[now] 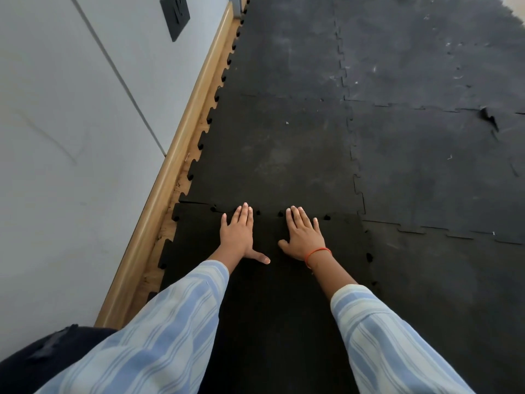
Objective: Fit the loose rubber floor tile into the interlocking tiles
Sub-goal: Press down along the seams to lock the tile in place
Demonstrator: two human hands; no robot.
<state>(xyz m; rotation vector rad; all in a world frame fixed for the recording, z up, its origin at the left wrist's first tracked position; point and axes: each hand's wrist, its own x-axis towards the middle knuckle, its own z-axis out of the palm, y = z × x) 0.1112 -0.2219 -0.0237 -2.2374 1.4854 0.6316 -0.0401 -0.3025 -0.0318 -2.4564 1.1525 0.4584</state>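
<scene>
The loose black rubber tile (272, 308) lies flat on the floor in front of me, its toothed far edge meeting the near edge of a laid interlocking tile (272, 155). Small dark gaps show along that seam, and the tile's left corner sits slightly offset near the wall. My left hand (238, 237) lies flat, palm down, on the loose tile with its fingertips at the seam. My right hand (304, 237), with a red thread at the wrist, lies flat beside it, fingertips also at the seam. Neither hand grips anything.
More interlocked black tiles (426, 166) cover the floor ahead and to the right; one has a torn spot (488, 118). A wooden skirting board (181, 132) and white wall run along the left, with bare wood floor showing between skirting and tile teeth. A black wall plate (174, 14) is mounted high on the wall.
</scene>
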